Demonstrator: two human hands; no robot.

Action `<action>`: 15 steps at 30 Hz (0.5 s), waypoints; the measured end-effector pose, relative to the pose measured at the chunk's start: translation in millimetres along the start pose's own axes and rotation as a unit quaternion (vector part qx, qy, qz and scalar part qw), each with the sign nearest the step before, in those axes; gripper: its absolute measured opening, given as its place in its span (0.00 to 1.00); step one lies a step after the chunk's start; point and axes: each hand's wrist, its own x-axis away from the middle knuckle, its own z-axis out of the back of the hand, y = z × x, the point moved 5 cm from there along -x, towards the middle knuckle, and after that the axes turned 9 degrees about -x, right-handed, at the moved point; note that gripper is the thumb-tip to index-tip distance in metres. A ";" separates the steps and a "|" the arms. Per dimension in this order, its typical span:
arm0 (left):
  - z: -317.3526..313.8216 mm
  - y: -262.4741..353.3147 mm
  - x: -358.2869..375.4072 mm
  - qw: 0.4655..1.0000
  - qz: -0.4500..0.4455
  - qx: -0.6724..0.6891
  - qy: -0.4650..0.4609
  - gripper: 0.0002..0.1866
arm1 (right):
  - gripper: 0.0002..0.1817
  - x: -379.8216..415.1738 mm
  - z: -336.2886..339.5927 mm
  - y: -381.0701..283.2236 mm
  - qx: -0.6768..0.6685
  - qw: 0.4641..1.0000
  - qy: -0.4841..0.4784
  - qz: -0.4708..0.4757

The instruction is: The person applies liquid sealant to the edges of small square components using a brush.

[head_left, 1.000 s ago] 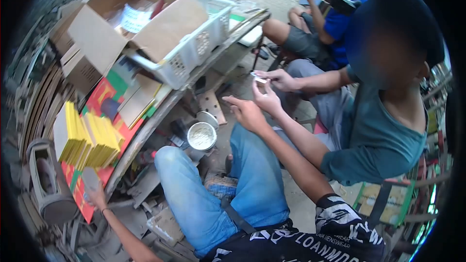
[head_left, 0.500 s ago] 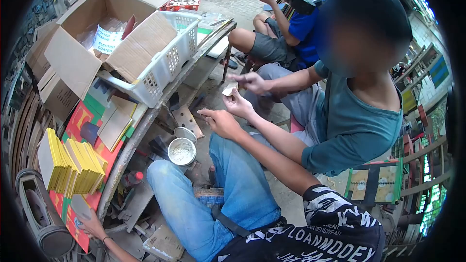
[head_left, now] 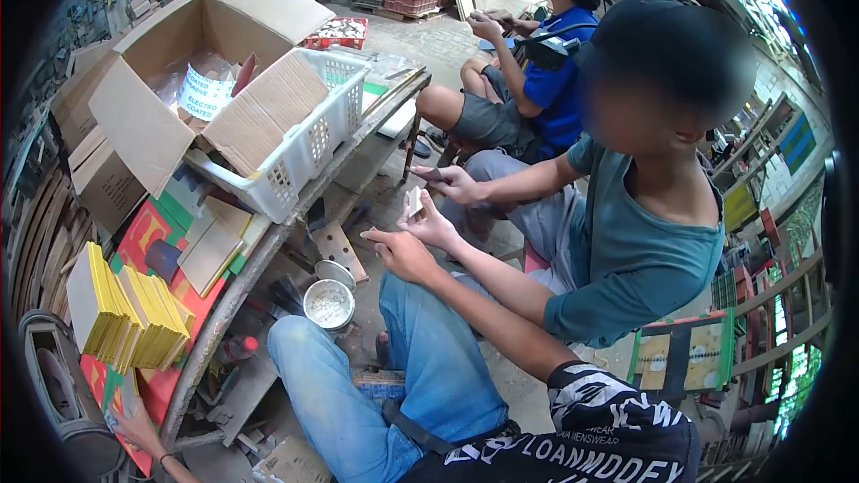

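At the lower left, my left hand (head_left: 136, 427) grips a thin board (head_left: 131, 386) at the table edge, beside stacked yellow-edged boards (head_left: 134, 309). My right hand (head_left: 407, 255) is above my right knee, its fingers closed around something small that I cannot make out. Just beyond it, a person in a teal shirt (head_left: 635, 233) holds a small pale piece (head_left: 414, 202) in one hand and a dark flat piece (head_left: 429, 175) in the other.
A white bucket (head_left: 328, 304) stands on the floor by my knees. An open cardboard box (head_left: 255, 112) sits in a white plastic crate (head_left: 309, 148) on the table. A blue cup (head_left: 163, 259) stands near loose boards (head_left: 211, 246). Another person (head_left: 559, 80) sits farther back.
My left hand has moved left and down with the board, which shows less now. My right hand is slightly lower in view. The teal-shirted person's hands have moved apart.
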 end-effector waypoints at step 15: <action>45.4 -32.5 -17.4 0.977 -0.077 0.144 0.135 0.39 | 0.18 -0.8 -4.2 3.0 0.008 0.999 -0.020 -0.049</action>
